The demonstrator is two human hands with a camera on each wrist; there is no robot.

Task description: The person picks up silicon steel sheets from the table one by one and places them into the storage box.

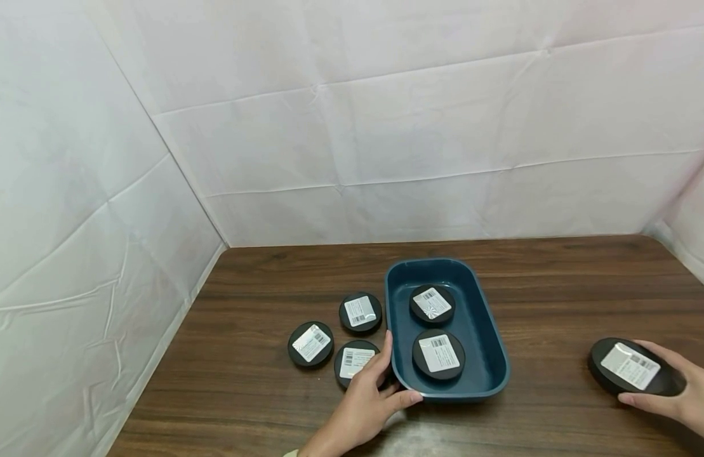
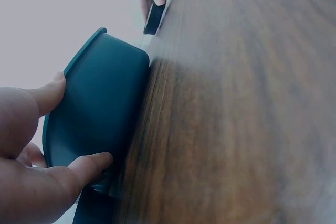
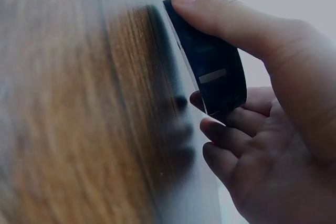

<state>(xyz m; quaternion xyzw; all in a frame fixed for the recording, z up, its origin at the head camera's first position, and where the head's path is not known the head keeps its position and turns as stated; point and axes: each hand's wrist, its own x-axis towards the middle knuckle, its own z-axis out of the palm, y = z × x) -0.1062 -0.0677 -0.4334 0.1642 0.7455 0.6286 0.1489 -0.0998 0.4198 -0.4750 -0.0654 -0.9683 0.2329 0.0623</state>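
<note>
"Hands, two, nearest entries: state of each?"

"Left hand (image 1: 363, 406): gripping the near-left corner of a dark blue, rectangular, round-cornered tray (image 1: 482, 346), seemingly plastic. Right hand (image 1: 694, 388): grasping, thumb and fingers round the sides of a flat, round, black disc with a white label (image 1: 631, 367), well apart from the tray on its right."

"Handling note?"

"Judgement only: keep the hold on the disc's sides, label uppermost; lift well clear of the wood before any sideways travel; steady the tray lightly, lest it slide or tip."

"Remaining stock, near to far?"

"Left of the tray, three like discs: near disc (image 1: 352, 368), outer disc (image 1: 310, 344), far disc (image 1: 360, 312). Within the tray, two: front disc (image 1: 438, 354), rear disc (image 1: 433, 304). Under all, a dark brown wood-grain table (image 1: 557, 304); behind, creased white sheeting (image 1: 414, 127)."

"Defects of view?"

"Near disc, partly covered by the left hand. Right hand, cut off at the head view's edge. Label print, too small to read. Contact between held disc and table: cannot be told."
</note>
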